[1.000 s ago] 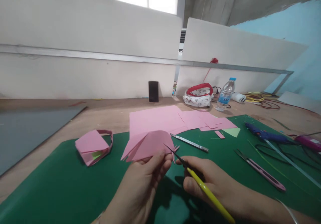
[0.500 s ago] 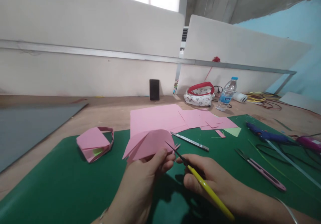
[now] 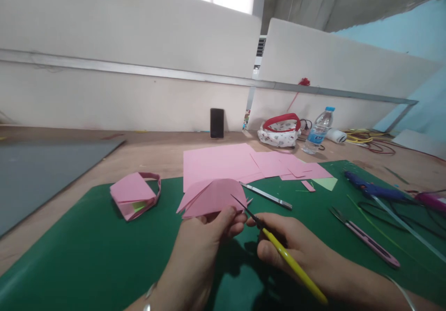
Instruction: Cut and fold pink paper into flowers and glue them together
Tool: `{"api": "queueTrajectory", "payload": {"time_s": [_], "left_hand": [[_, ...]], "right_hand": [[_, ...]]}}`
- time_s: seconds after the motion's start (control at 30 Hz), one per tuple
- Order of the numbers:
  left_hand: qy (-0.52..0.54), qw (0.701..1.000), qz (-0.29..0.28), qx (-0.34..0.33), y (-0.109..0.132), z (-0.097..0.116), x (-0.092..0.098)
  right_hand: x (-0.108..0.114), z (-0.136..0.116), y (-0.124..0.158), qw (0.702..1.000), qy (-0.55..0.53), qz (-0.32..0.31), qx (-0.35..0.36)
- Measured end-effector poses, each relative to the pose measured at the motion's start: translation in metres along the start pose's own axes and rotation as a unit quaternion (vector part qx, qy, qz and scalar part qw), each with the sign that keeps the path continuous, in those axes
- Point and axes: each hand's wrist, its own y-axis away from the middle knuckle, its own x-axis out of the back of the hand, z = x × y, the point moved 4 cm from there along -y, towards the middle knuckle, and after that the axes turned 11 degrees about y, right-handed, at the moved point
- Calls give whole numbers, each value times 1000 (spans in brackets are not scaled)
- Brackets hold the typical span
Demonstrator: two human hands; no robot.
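My left hand (image 3: 214, 230) pinches a folded, round-edged piece of pink paper (image 3: 214, 195) between thumb and fingers, held above the green cutting mat (image 3: 104, 246). My right hand (image 3: 289, 236) is closed around yellow-handled scissors (image 3: 289, 260). Their dark, thin tip lies over the right part of the pink paper; whether it touches cannot be made out. A silver craft knife (image 3: 266, 195) lies just beyond my right hand. To the left, a small folded pink paper bag (image 3: 134, 195) with a strap handle shows some green inside.
Pink sheets (image 3: 216, 162) lie behind, with a light green scrap (image 3: 327, 183). At right are a pink-handled cutter (image 3: 365, 239) and a blue glue gun (image 3: 374, 188) with cords. Farther back stand a phone (image 3: 217, 123), a white-and-red pouch (image 3: 278, 132) and a water bottle (image 3: 318, 132).
The whole view has shifted slightly. Both hands keep their grips on the pink paper and scissors, with the paper tilted a little differently.
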Motion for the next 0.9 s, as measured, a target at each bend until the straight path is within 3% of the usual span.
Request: {"api": "queueTrajectory", "payload": {"time_s": [0.9], "left_hand": [[4, 999, 13, 31, 0, -2, 2]], "right_hand": [[1, 7, -1, 993, 116, 24, -8]]}}
